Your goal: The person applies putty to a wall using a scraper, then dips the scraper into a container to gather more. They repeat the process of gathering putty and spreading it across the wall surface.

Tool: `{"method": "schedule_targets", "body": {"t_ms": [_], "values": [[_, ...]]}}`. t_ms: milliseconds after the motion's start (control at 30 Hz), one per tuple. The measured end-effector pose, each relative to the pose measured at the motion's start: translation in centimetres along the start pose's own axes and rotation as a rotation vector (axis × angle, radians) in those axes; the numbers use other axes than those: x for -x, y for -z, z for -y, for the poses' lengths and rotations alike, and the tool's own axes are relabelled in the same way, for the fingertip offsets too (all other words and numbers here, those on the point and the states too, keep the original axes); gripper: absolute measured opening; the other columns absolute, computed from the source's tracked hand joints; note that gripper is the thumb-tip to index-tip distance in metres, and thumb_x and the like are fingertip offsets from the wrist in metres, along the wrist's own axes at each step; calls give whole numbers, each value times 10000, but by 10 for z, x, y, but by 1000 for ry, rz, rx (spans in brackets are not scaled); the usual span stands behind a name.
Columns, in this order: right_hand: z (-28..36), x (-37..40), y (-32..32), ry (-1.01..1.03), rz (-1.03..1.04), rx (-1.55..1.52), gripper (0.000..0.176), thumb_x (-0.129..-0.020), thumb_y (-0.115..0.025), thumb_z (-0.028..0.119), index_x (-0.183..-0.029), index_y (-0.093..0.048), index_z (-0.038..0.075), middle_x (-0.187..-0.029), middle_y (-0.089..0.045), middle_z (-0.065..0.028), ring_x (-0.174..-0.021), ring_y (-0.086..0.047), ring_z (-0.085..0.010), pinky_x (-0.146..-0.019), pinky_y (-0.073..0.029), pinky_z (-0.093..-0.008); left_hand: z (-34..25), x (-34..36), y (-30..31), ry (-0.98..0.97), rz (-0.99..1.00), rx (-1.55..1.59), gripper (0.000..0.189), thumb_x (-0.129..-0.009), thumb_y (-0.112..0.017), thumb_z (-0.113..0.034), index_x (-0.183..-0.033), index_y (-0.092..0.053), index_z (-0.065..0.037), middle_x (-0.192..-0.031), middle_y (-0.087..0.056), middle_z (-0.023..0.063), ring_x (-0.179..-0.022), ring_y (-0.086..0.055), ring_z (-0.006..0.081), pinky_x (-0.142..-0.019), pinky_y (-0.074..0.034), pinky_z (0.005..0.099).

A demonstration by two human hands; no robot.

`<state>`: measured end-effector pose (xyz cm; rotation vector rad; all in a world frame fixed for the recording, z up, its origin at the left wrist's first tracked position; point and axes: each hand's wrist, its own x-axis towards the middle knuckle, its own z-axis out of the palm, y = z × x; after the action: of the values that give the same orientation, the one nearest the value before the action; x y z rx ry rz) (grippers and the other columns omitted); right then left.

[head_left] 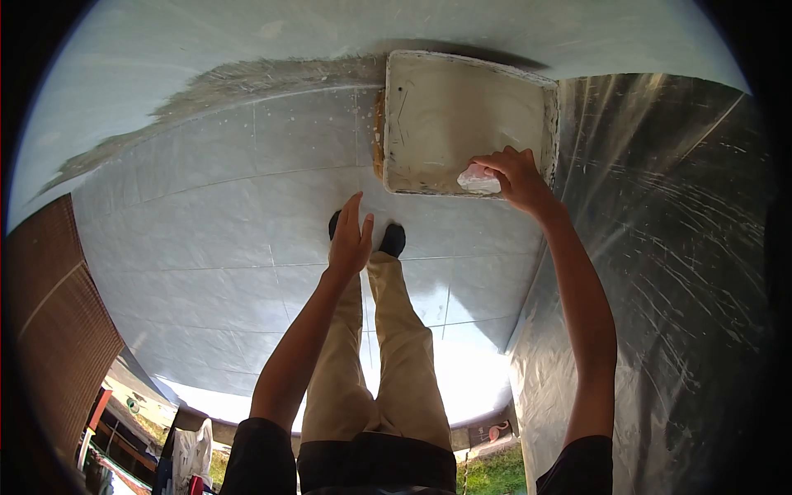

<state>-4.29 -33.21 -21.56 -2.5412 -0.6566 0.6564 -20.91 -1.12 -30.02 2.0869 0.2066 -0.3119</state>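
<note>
My right hand (521,176) is closed on a crumpled pinkish-white wad (478,181) at the near right part of a rectangular tray (429,107). The wad overlaps the tray's near rim in this view; its material is unclear. Inside, the tray is pale beige, with dark smears along its whitish, stained edges. My left hand (352,239) hovers in front of my body, fingers stretched out and thumb apart, holding nothing. Below it are my dark shoes (393,239) on the grey tiled floor (223,214).
Beyond the tray stands a pale wall (313,33) with a rough grey patch (247,87) along its base. Scratched dark sheeting (660,214) covers the right side. A brown ribbed panel (54,305) is on the left. Grass (499,472) shows behind me.
</note>
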Motion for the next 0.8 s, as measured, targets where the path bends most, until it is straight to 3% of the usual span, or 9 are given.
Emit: {"method": "schedule_targets", "body": {"t_ms": [300,800], "values": [[3,-15,0,-12,82,92,477,-919,-573,-73,-1293,-683,200,-1038,-720,-20,-948,-613,-173,-907,-333,-356,2,1,1,10,5,1,517,-1070,-474,-245,-1504,-389,24,-1500,-463,256,-1400,-444,404,-1161,-365,457],[7,-24,4,-156,104,67,414,-954,-576,-12,-1319,-680,153,-994,-717,-102,-947,-626,-262,-934,-384,-414,7,5,4,9,-20,7,507,-1060,-490,-223,-1491,-406,28,-1486,-477,260,-1382,-461,413,-1152,-373,459]]}}
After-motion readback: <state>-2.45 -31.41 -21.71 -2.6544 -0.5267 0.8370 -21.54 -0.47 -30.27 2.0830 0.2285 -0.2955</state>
